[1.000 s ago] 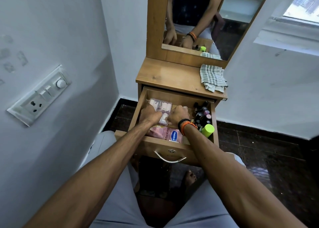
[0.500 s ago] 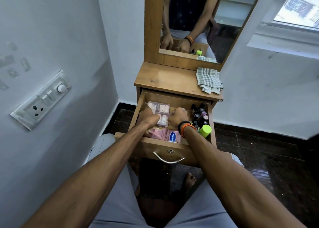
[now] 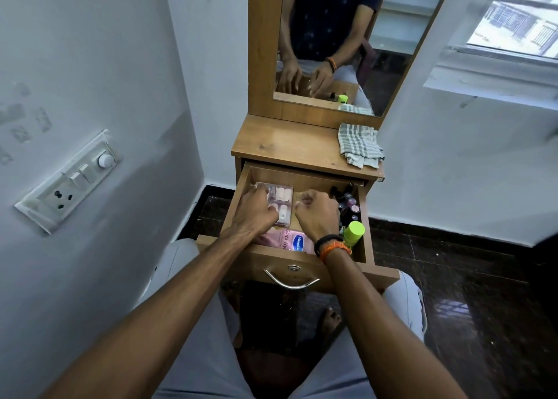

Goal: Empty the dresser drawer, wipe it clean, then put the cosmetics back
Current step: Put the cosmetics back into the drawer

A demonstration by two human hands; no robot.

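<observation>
Now the clear box [image 3: 279,199] lies between both hands' fingers [image 3: 262,192].

Switch panel [image 3: 68,181] with socket, two switches and round dial on left wall. Window [image 3: 513,15] upper right. Dark tiled floor [image 3: 468,293] below. Faint tape marks [image 3: 21,120] on wall above panel.

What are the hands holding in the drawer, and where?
The left hand grips the clear nail box by its left edge. The right hand is curled beside it, but whether it holds anything cannot be told.
</observation>
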